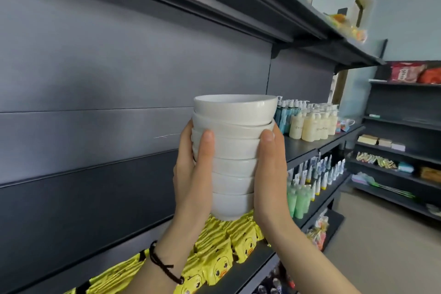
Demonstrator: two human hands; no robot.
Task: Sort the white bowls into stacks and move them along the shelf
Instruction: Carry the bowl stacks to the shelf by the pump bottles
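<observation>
There's the stack of white bowls (235, 150), up in the air and clear of any board. Some seven bowls sit nested with their rims level, so the sorting for this pile looks done. The left hand (191, 174) clasps one flank and the right hand (270, 174) the other, thumbs laid flat up the front and fingers curled round behind. Both palms press inward, and nothing supports the stack from beneath. A black cord bracelet (162, 265) sits on the left wrist.

The stack hangs in front of the dark back panel, above the yellow duck packets (219, 262) on the lower tier. It's just left of the pump bottles (312, 124) standing on the shelf (300, 148).

By my reckoning these bowls are stacked, this is the carry, and the setting down is not yet done. Whether other bowls wait loose somewhere I can't tell; none show. What's left is to land this tower on a bare stretch of board without a wobble.
</observation>
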